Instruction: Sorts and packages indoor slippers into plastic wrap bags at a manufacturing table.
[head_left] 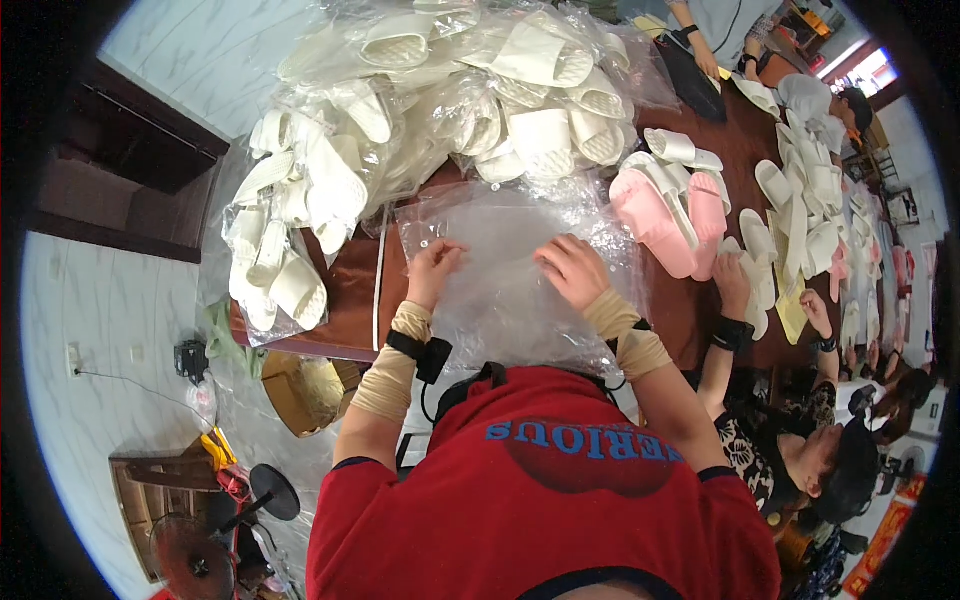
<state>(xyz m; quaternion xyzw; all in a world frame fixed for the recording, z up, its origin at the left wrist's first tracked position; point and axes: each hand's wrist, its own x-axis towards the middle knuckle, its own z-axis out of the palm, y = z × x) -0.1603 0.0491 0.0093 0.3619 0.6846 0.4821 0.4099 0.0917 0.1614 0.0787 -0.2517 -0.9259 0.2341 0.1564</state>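
- Two bare hands lie on a clear plastic bag (500,270) spread flat across the brown table (350,290), right in front of the person in the red shirt (540,480).
- On the near-left part of that bag, the left hand (432,268) has its fingers curled together and pinches the film at the fingertips.
- On the bag's middle, right of the left hand, the right hand (572,270) rests palm down with the fingers spread a little, pressing the film and closed on nothing.
- Both wrists carry tan wraps; a black strap with a small device (425,352) sits on the left forearm, just nearer than the bag's near edge.
- Beyond the bag's far edge, and touching it, rises a heap of white slippers in clear bags (480,90).
- Left of the bag, more bagged white slippers (285,230) hang over the table's edge.
- Just right of the bag lies a pair of pink slippers (665,215), with loose white slippers (800,190) farther right.
- Another person's hand (732,280) rests on the table to the right of the bag, past the pink pair.
- Below the table, left of the bag, a brown cardboard box (295,390) stands on the floor.
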